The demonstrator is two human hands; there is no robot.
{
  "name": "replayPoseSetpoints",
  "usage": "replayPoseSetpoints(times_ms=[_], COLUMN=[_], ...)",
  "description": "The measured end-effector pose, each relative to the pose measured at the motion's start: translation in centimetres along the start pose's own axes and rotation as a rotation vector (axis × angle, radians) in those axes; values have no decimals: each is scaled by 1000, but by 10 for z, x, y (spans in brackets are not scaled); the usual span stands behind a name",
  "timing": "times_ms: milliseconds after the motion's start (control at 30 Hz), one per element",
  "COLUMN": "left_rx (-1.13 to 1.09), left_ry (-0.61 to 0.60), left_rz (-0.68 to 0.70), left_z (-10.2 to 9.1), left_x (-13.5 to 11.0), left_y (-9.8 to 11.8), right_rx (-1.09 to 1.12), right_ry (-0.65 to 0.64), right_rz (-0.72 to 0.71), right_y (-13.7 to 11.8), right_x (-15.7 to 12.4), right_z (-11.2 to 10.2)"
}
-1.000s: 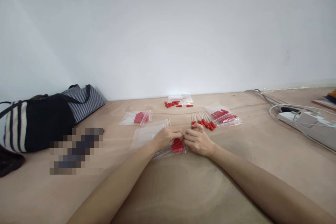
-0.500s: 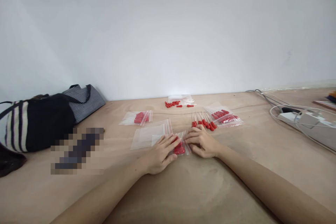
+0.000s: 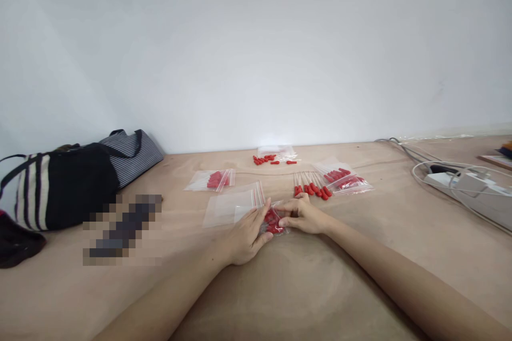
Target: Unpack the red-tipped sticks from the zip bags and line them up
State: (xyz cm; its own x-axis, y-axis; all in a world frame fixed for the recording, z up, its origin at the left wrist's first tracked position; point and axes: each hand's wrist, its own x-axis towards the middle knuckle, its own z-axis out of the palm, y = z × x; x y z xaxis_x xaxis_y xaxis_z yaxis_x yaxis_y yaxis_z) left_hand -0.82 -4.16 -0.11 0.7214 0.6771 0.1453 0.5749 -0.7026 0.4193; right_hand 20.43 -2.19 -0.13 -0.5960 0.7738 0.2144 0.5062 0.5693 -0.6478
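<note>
A small clear zip bag [image 3: 275, 228] with red rubber bulbs in it lies on the table between my hands. My left hand [image 3: 248, 238] rests over its left part, fingers stretched out and thumb apart. At the bag's right end, my right hand [image 3: 307, 216] has its thumb and fingers closed on the plastic. Just beyond my right hand, several glass droppers with red bulbs [image 3: 314, 189] lie in a row. Flat clear zip bags [image 3: 228, 208] extend from beneath my left hand toward the left.
Filled zip bags lie at the left [image 3: 214, 179] and right [image 3: 346, 178]. Loose red bulbs [image 3: 264, 159] sit near the wall beside another clear bag [image 3: 277, 152]. A dark bag [image 3: 80, 186] stands far left; a white power strip [image 3: 472, 189] with cables lies right.
My right hand has shifted left onto the bag, its thumb now over the bag's right end. My left fingers have drawn together and tilted up slightly. The view has moved a little.
</note>
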Motion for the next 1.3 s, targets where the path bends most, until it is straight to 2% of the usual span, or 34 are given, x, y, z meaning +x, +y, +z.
replayPoseSetpoints(times_ms=[133,300,400,467,533,700,833,1133,1300], left_rx=[13,9,1,0,-1,6,-1,-3,-16], left_ry=[1,-3,-11,-14,-17,-11,-12,-10,-9], left_rz=[3,-1,-20,-30,-37,-31,-29,-51,-58], left_z=[1,1,0,-1,-1,-1,-2,0,1], left_x=[-1,-2,-2,-2,-2,-2,-2,-3,-4], left_y=[-2,-3,-1,0,1,-1,-1,-3,-5], right_rx=[102,226,229,202,137,-134,-227,39,55], right_ry=[6,115,-5,-91,-122,-48,-15,-83,-42], right_rz=[-10,-70,0,19,9,-49,-56,91,100], right_y=[-3,3,4,1,-2,-9,-13,-10,-7], right_x=[1,0,0,1,1,0,-1,0,1], right_z=[1,6,5,2,0,-4,-3,2,6])
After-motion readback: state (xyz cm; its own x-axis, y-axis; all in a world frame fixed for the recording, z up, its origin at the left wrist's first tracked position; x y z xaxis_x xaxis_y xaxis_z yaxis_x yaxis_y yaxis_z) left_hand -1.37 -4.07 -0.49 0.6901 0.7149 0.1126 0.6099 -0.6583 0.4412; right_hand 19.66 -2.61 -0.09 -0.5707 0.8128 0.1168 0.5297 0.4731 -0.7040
